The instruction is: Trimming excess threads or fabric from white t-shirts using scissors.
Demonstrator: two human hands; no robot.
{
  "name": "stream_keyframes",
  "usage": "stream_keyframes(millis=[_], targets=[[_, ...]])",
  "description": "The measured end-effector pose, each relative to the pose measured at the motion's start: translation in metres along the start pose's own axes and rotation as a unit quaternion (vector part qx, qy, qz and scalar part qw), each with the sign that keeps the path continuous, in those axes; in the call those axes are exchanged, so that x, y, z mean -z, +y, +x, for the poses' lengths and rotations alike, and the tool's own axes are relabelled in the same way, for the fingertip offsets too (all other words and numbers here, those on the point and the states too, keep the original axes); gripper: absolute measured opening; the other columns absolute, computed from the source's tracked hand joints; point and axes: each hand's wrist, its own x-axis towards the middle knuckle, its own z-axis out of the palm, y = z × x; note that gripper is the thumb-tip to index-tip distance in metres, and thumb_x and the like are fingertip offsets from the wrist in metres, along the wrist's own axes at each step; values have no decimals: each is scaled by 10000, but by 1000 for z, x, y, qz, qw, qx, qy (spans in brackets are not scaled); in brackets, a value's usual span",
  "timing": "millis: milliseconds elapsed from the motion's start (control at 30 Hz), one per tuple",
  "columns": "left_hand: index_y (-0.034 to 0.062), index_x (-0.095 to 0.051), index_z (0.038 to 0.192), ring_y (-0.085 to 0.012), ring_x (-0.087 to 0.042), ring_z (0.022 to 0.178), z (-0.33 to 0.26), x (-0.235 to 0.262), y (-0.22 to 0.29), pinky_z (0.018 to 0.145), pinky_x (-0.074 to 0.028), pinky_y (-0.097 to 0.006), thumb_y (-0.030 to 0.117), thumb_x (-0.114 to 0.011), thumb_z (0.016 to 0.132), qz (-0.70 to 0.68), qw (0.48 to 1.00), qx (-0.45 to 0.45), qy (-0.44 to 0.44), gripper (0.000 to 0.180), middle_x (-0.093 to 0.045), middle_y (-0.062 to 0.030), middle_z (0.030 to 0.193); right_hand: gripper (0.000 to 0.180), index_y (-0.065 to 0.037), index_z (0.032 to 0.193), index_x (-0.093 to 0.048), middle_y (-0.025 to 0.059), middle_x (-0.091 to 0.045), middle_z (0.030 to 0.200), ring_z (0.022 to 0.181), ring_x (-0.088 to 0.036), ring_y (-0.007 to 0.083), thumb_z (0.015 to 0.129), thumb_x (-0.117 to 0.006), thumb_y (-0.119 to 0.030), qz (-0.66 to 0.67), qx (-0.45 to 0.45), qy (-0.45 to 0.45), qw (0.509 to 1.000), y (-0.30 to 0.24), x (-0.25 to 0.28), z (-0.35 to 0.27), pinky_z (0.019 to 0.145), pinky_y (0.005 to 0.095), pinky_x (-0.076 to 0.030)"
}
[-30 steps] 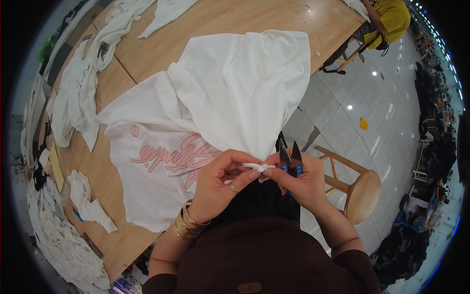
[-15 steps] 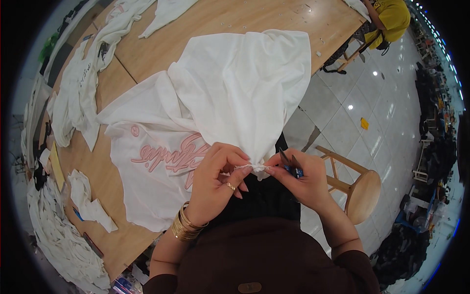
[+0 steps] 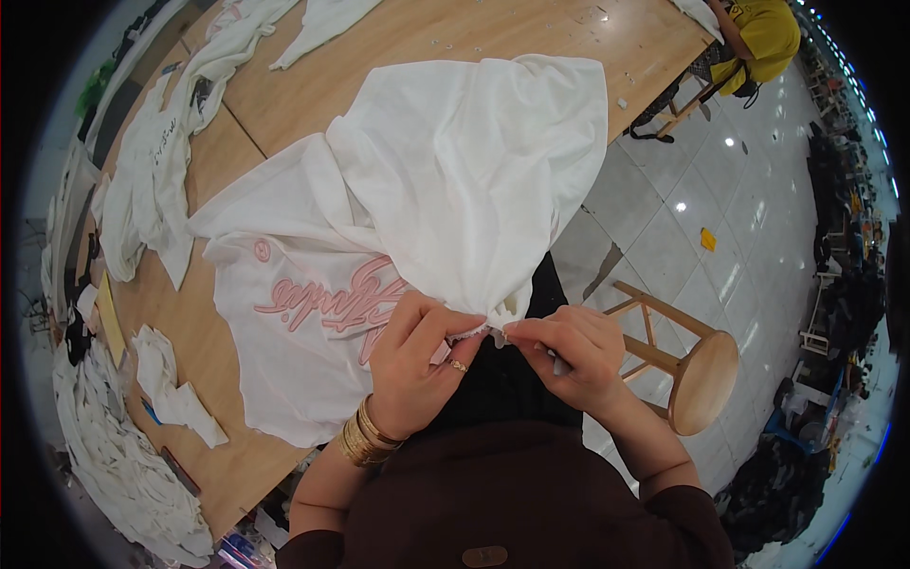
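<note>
A white garment with raised pink lettering lies across the near part of the table, its gathered edge pulled toward me over my lap. My left hand is closed, thumb and fingers pinching that bunched edge from the left. Opposite it, my right hand pinches the same edge between thumb and forefinger, the two sets of fingertips close together. Small snips are tucked in my right palm, mostly hidden by the fingers. A bit of frayed white edge shows between the hands.
More white garments lie along the left of the wooden table, with a heap at the lower left. A wooden stool stands on the tiled floor to my right. A person in yellow sits at the far right corner.
Both hands have shifted slightly lower on the gathered edge. My right hand has turned, so the snips' blades, which stuck up before, are now mostly covered by the fingers.
</note>
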Motion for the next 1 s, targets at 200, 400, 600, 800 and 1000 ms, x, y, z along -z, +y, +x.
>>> stream_keyframes(millis=[200,400,600,800,1000], targets=[[45,-632,757,-147,-504,555,-3,3,-4,464,-390,-266,-46,-722,595,40,998,-50,28,206,-485,-40,694,218,-61,810,-638,10,-548,595,454,-484,134,626,-706,34,13,19,6,1000,0,0,0,415,251,-331],[48,-634,749,-146,-496,525,1,7,-3,458,-392,-253,-45,-722,592,23,999,-43,16,202,-480,-43,683,218,-70,810,-627,5,-532,583,463,-490,141,623,-704,12,18,9,11,1000,2,-2,0,424,255,-339],[17,-618,858,-118,-602,653,7,14,-1,537,-477,-218,-31,-644,742,-141,973,151,-100,128,-593,-49,805,166,-74,825,-618,12,-535,584,474,-498,134,682,-691,-31,41,-96,-15,994,-1,0,0,441,249,-358],[-29,-559,979,-116,-613,801,5,12,-9,697,-491,-214,13,-551,859,-369,882,254,-147,127,-622,-69,935,91,6,819,-578,11,-589,661,503,-478,44,795,-637,-58,204,-336,-101,914,-7,11,11,433,194,-356],[-34,-559,978,-112,-600,860,6,13,-10,749,-492,-227,5,-552,857,-382,881,240,-139,127,-618,-83,945,186,27,1007,-476,51,-606,748,527,-505,52,874,-539,-87,273,-445,-124,844,-24,26,17,429,192,-394]])
